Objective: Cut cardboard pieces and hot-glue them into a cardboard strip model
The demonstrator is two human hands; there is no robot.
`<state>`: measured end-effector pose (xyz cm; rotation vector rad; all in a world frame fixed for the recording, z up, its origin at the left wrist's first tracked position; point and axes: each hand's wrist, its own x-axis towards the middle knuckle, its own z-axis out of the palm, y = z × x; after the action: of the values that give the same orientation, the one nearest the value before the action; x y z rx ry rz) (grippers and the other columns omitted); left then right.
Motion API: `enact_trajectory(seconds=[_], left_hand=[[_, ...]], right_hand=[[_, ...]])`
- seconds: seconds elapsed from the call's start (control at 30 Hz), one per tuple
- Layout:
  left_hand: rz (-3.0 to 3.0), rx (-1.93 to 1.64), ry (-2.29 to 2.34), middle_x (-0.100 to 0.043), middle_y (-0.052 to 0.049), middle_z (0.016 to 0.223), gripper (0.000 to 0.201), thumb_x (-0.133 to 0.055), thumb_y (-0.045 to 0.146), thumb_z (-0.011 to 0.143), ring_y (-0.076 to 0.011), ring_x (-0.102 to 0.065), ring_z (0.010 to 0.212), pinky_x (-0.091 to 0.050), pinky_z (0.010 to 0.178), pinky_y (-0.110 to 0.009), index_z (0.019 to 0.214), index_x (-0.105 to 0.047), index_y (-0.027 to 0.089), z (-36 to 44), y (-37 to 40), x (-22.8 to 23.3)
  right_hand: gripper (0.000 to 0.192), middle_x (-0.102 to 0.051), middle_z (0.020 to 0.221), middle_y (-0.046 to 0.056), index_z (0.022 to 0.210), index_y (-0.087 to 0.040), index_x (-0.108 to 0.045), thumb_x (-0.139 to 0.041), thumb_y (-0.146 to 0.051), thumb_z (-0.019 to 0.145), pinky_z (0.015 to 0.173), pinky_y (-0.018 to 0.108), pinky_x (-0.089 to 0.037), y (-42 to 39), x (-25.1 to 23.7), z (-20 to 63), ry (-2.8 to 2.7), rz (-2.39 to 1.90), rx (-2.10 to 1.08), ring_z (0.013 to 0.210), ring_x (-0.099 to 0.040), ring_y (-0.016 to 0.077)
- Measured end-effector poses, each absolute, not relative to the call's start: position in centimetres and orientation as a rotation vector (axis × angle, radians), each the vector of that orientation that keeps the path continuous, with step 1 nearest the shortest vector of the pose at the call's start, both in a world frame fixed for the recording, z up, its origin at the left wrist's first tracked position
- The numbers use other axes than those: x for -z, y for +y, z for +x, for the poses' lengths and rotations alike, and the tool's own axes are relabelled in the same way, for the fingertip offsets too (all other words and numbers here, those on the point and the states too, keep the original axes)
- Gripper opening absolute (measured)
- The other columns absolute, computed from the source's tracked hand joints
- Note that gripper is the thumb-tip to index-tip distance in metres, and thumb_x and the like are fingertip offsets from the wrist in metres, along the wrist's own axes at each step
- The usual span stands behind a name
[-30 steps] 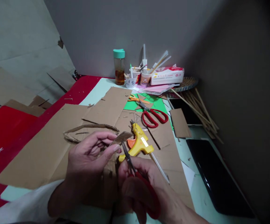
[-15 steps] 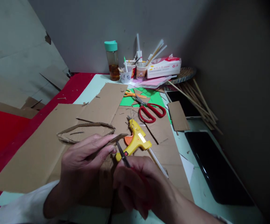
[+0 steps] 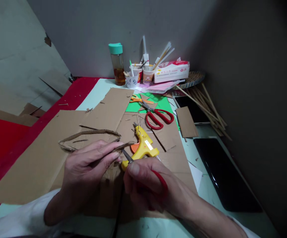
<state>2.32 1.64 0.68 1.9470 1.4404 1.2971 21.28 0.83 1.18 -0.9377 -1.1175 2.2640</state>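
The left hand (image 3: 83,172) is pinching a thin cardboard strip (image 3: 123,146) between thumb and fingertips, holding it just above the big cardboard sheets (image 3: 34,165) near the middle of the table. The right hand (image 3: 148,185) is gripping small red-handled scissors (image 3: 158,180), fingers closed through the loops, and the blades are meeting the strip just right of the left fingertips. How far the blades are parted is too small to tell. The strip is looking light, thin and bendy, likely to flop or crease, so holding it close beside the cut line is probably keeping it steady. A yellow glue gun (image 3: 143,147) is lying just beyond the hands, and larger red scissors (image 3: 158,118) are resting farther off on green paper (image 3: 163,102). A curled cardboard offcut (image 3: 88,134) is lying to the left, a dark tablet (image 3: 222,175) to the right
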Motion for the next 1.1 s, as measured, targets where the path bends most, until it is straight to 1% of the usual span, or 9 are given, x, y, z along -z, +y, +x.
enact_trajectory(seconds=[0.17,0.37,0.53,0.7,0.77,0.87,0.93,1.03,1.1], left_hand=[[1.956,-1.250,1.470,-0.082,0.005,0.080,0.025,-0.069,0.015,0.085,-0.0151,-0.075,0.069,-0.060,0.062,-0.022,0.096,-0.084,0.031,2.6,1.3,-0.5],[2.006,-1.335,1.498,-0.084,0.005,0.085,0.019,-0.072,0.019,0.083,-0.0162,-0.077,0.074,-0.062,0.074,-0.024,0.091,-0.083,0.031,2.4,1.2,-0.8],[2.076,-1.308,1.413,-0.084,0.006,0.082,0.022,-0.069,0.014,0.084,-0.0135,-0.077,0.072,-0.061,0.071,-0.019,0.093,-0.082,0.029,2.4,1.5,-0.8],[2.080,-1.374,1.424,-0.085,0.007,0.092,0.023,-0.069,0.013,0.086,-0.0136,-0.078,0.081,-0.061,0.082,-0.022,0.097,-0.081,0.030,2.4,1.0,-0.5],[2.034,-1.408,1.452,-0.085,0.005,0.099,0.028,-0.069,0.014,0.087,-0.0155,-0.079,0.086,-0.061,0.086,-0.026,0.106,-0.079,0.032,2.4,0.8,-0.2],[1.934,-1.446,1.466,-0.083,0.002,0.105,0.034,-0.066,0.015,0.090,-0.0189,-0.077,0.097,-0.060,0.094,-0.033,0.119,-0.074,0.032,2.3,0.9,-0.3],[1.897,-1.538,1.468,-0.081,0.002,0.098,0.027,-0.068,0.015,0.088,-0.0190,-0.074,0.097,-0.059,0.092,-0.033,0.108,-0.076,0.031,2.2,1.3,-0.8],[1.804,-1.587,1.417,-0.075,0.002,0.079,0.011,-0.070,0.017,0.084,-0.0159,-0.071,0.076,-0.060,0.069,-0.025,0.080,-0.073,0.027,2.0,1.5,-1.6],[1.757,-1.420,1.335,-0.071,0.001,0.068,0.017,-0.066,0.030,0.088,-0.0156,-0.068,0.061,-0.057,0.054,-0.024,0.074,-0.071,0.024,1.9,1.3,-1.9]], right_hand=[[0.046,-0.047,0.042,-0.006,0.048,-0.019,-0.051,-0.055,-0.025,0.093,0.038,0.016,-0.030,0.2,-0.4,20.5,-1.309,-0.943,-2.054,0.037,-0.038,0.0046],[0.042,-0.055,0.050,-0.006,0.069,-0.018,-0.060,-0.056,-0.054,0.091,0.034,0.016,-0.030,0.7,-0.7,20.9,-1.163,-0.773,-2.294,0.034,-0.040,0.0042],[0.027,-0.053,0.049,-0.006,0.065,-0.019,-0.053,-0.062,-0.026,0.089,0.040,0.015,-0.032,0.3,-0.5,20.5,-1.455,-1.065,-1.913,0.040,-0.044,0.0048],[0.016,-0.053,0.052,-0.008,0.077,-0.022,-0.054,-0.063,-0.027,0.089,0.040,0.018,-0.035,-0.3,-0.5,20.3,-1.365,-0.972,-2.020,0.038,-0.044,0.0074],[0.022,-0.052,0.052,-0.008,0.075,-0.022,-0.053,-0.066,-0.032,0.090,0.044,0.019,-0.036,-0.6,-0.6,20.3,-1.437,-1.008,-1.926,0.042,-0.046,0.0085],[0.028,-0.056,0.059,-0.005,0.076,-0.020,-0.058,-0.074,-0.040,0.088,0.050,0.022,-0.036,-0.8,-0.5,20.4,-1.859,-1.132,-1.308,0.052,-0.048,0.0104],[0.026,-0.058,0.063,-0.003,0.079,-0.019,-0.059,-0.066,-0.039,0.096,0.051,0.025,-0.034,-0.9,-0.2,20.5,-2.059,-1.089,-0.702,0.052,-0.046,0.0113],[0.033,-0.057,0.059,-0.002,0.075,-0.020,-0.057,-0.047,-0.027,0.105,0.052,0.029,-0.032,-0.7,-0.1,20.7,-2.115,-0.995,-0.009,0.049,-0.044,0.0125],[0.037,-0.056,0.058,-0.002,0.075,-0.020,-0.058,-0.041,-0.020,0.107,0.053,0.030,-0.032,-0.5,-0.2,21.0,-2.155,-1.019,0.224,0.050,-0.045,0.0138]])
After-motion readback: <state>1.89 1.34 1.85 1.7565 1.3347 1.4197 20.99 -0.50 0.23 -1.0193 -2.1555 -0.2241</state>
